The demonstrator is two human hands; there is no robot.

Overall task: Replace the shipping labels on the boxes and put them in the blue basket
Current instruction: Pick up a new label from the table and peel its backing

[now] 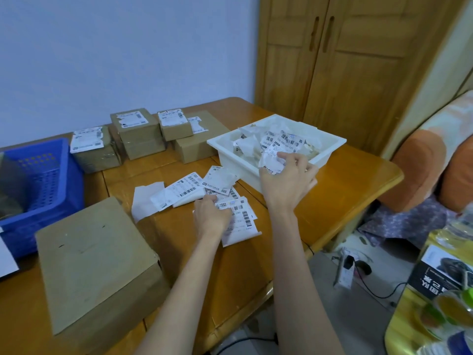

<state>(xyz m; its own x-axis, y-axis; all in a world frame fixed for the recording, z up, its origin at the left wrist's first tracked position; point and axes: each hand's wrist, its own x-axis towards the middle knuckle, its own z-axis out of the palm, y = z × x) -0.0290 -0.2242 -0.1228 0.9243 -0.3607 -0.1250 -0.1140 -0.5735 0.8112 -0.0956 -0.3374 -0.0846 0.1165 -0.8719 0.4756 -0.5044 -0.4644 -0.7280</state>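
The near box [97, 262] sits bare on the bench [345, 190]; right hand [286, 180] fingers pinch a crumpled label [270, 163] over the white tray [330, 147], left hand [211, 213] pinches fresh labels [240, 221] — five boxes [138, 137] remain labelled, blue basket [43, 185] nearly empty.

Hands sorting labels at a wooden table

The right hand [288, 179] is gripping a crumpled label [271, 163] over the white tray [330, 147] at centre right; the left hand [211, 215] is pinching a label sheet [240, 221] at centre.
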